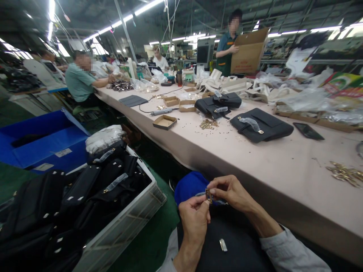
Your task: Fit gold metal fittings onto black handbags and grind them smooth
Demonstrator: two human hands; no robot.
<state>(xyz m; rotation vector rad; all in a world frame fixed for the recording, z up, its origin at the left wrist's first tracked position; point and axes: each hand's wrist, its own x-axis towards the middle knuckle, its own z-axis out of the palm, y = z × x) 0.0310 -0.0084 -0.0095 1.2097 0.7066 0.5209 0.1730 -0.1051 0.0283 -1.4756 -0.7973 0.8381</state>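
Above my lap, my left hand (pixel 195 215) and my right hand (pixel 231 190) meet at a small rectangular metal bag fitting (pixel 208 196). Fingertips of both hands pinch it from either side. Its edges look gold and its middle is dark. Below them a black bag (pixel 241 238) lies across my lap, partly covered by my hands and forearms. A small shiny metal piece (pixel 223 245) shows on the bag's surface. Something blue (pixel 190 186) is behind my hands, and its kind is unclear.
A grey crate (pixel 124 223) of black bags stands at left, by a blue bin (pixel 51 141). The long table (pixel 195 147) bears black bags (pixel 262 124), gold fittings (pixel 208 124), a screwdriver-like tool (pixel 161 112) and small boxes (pixel 165 122). Co-workers sit and stand beyond; one holds a carton (pixel 248 53).
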